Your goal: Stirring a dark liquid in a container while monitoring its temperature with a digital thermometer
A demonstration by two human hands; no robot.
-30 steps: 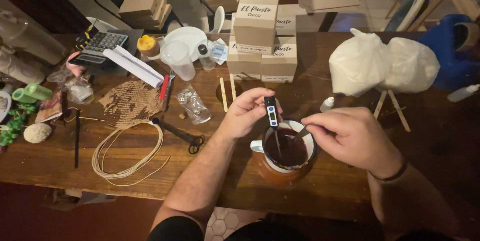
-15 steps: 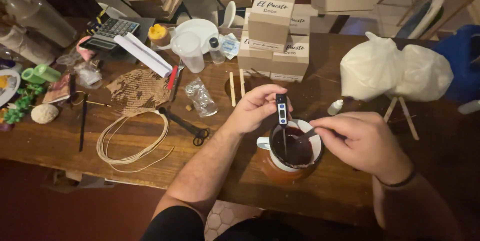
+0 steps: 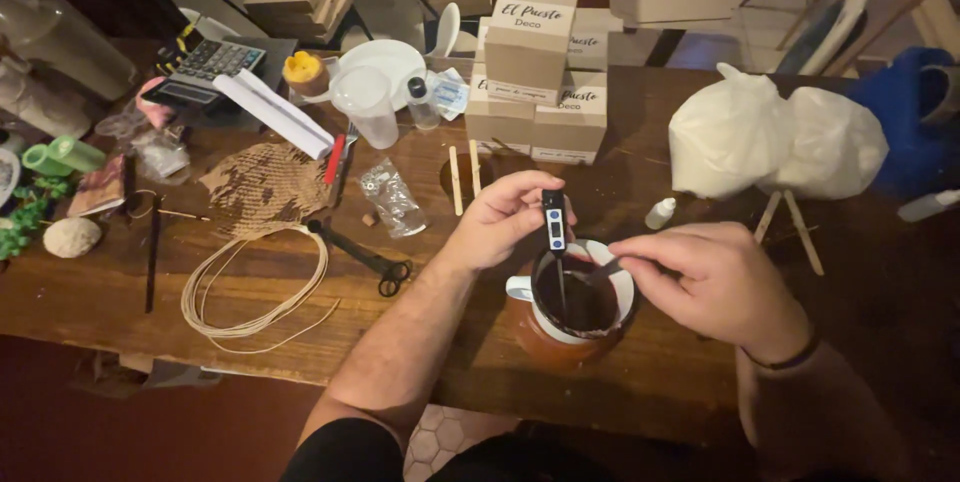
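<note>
The left hand pinches the black head of a slim probe thermometer between curled fingers, its thin metal stem dipping into the mug. The right hand, fingers closed, grips a thin stirrer over the rim. The rounded mug, brown outside, white inside, holds dark glossy liquid. Plain cardboard boxes stand behind the mug.
</note>
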